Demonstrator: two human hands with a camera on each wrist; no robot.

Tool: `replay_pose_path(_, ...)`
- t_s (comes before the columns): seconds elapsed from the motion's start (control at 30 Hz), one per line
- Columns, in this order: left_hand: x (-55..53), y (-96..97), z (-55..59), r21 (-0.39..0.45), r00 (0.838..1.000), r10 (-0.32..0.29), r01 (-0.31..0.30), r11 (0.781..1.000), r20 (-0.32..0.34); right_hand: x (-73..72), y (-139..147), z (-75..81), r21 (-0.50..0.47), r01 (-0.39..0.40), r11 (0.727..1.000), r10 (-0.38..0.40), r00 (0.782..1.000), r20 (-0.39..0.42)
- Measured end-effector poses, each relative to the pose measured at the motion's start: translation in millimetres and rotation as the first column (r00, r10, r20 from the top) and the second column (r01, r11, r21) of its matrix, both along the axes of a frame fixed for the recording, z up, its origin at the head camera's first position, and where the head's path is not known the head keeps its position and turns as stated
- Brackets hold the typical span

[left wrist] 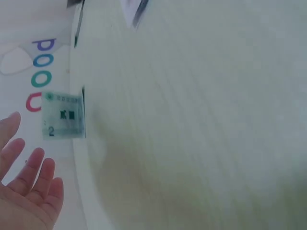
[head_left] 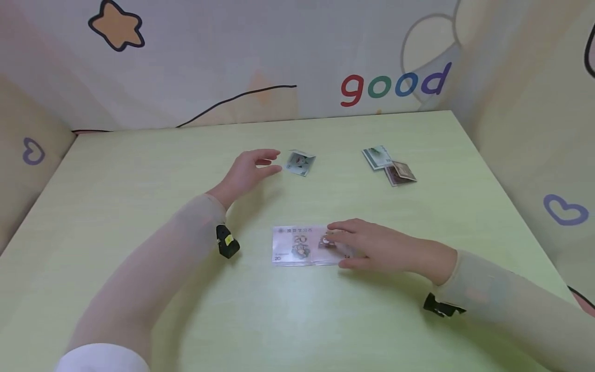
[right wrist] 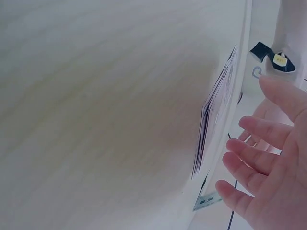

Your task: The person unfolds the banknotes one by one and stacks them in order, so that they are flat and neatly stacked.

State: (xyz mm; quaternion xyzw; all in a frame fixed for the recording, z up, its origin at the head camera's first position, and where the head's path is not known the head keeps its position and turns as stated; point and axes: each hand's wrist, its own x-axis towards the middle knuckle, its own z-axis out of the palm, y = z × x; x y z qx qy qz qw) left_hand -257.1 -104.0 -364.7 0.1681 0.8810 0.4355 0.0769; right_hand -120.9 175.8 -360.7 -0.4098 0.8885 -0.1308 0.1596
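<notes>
A flat stack of pinkish play-money notes (head_left: pixel 297 248) marked 20 lies at the middle of the table, with a crease down its middle. Over its right end my right hand (head_left: pixel 383 248) hovers, fingers spread and relaxed, hiding part of the print. The right wrist view shows the layered edges of the stack (right wrist: pixel 213 115) beside the fingers. Farther back, my left hand (head_left: pixel 248 168) reaches toward a folded green note (head_left: pixel 299 163), fingertips just left of it and holding nothing. In the left wrist view that green note (left wrist: pixel 64 117) stands partly raised from its fold, showing a 2.
At the back right of the pale green table (head_left: pixel 139 170), a folded green note (head_left: pixel 377 157) overlaps a folded brown note (head_left: pixel 400 174). A printed cloth (head_left: pixel 232 51) with the word "good" walls in the back and sides.
</notes>
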Motion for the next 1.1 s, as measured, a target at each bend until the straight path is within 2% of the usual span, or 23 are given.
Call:
replay_pose_path(0.27,-17.8,3.6,-5.9,0.041,1.000,0.025,-0.025,0.999,0.020,1.2,1.6,0.0,-0.002,0.023,1.000,-0.023,0.999,0.024)
replay_pose_path(0.53,-30.1,10.9,-8.1,0.011,0.997,-0.008,0.007,1.000,0.072,2.1,1.3,1.8,0.005,0.031,1.000,-0.031,0.999,0.034)
replay_pose_path(0.97,-35.4,17.8,-5.9,0.020,0.991,0.043,-0.045,0.999,0.123,2.1,2.9,2.1,-0.019,0.015,1.000,-0.014,1.000,0.021)
replay_pose_path(1.1,-36.3,20.6,-7.9,0.007,0.992,0.073,-0.074,0.997,0.101,2.4,3.2,2.5,-0.022,0.016,1.000,-0.015,1.000,0.021)
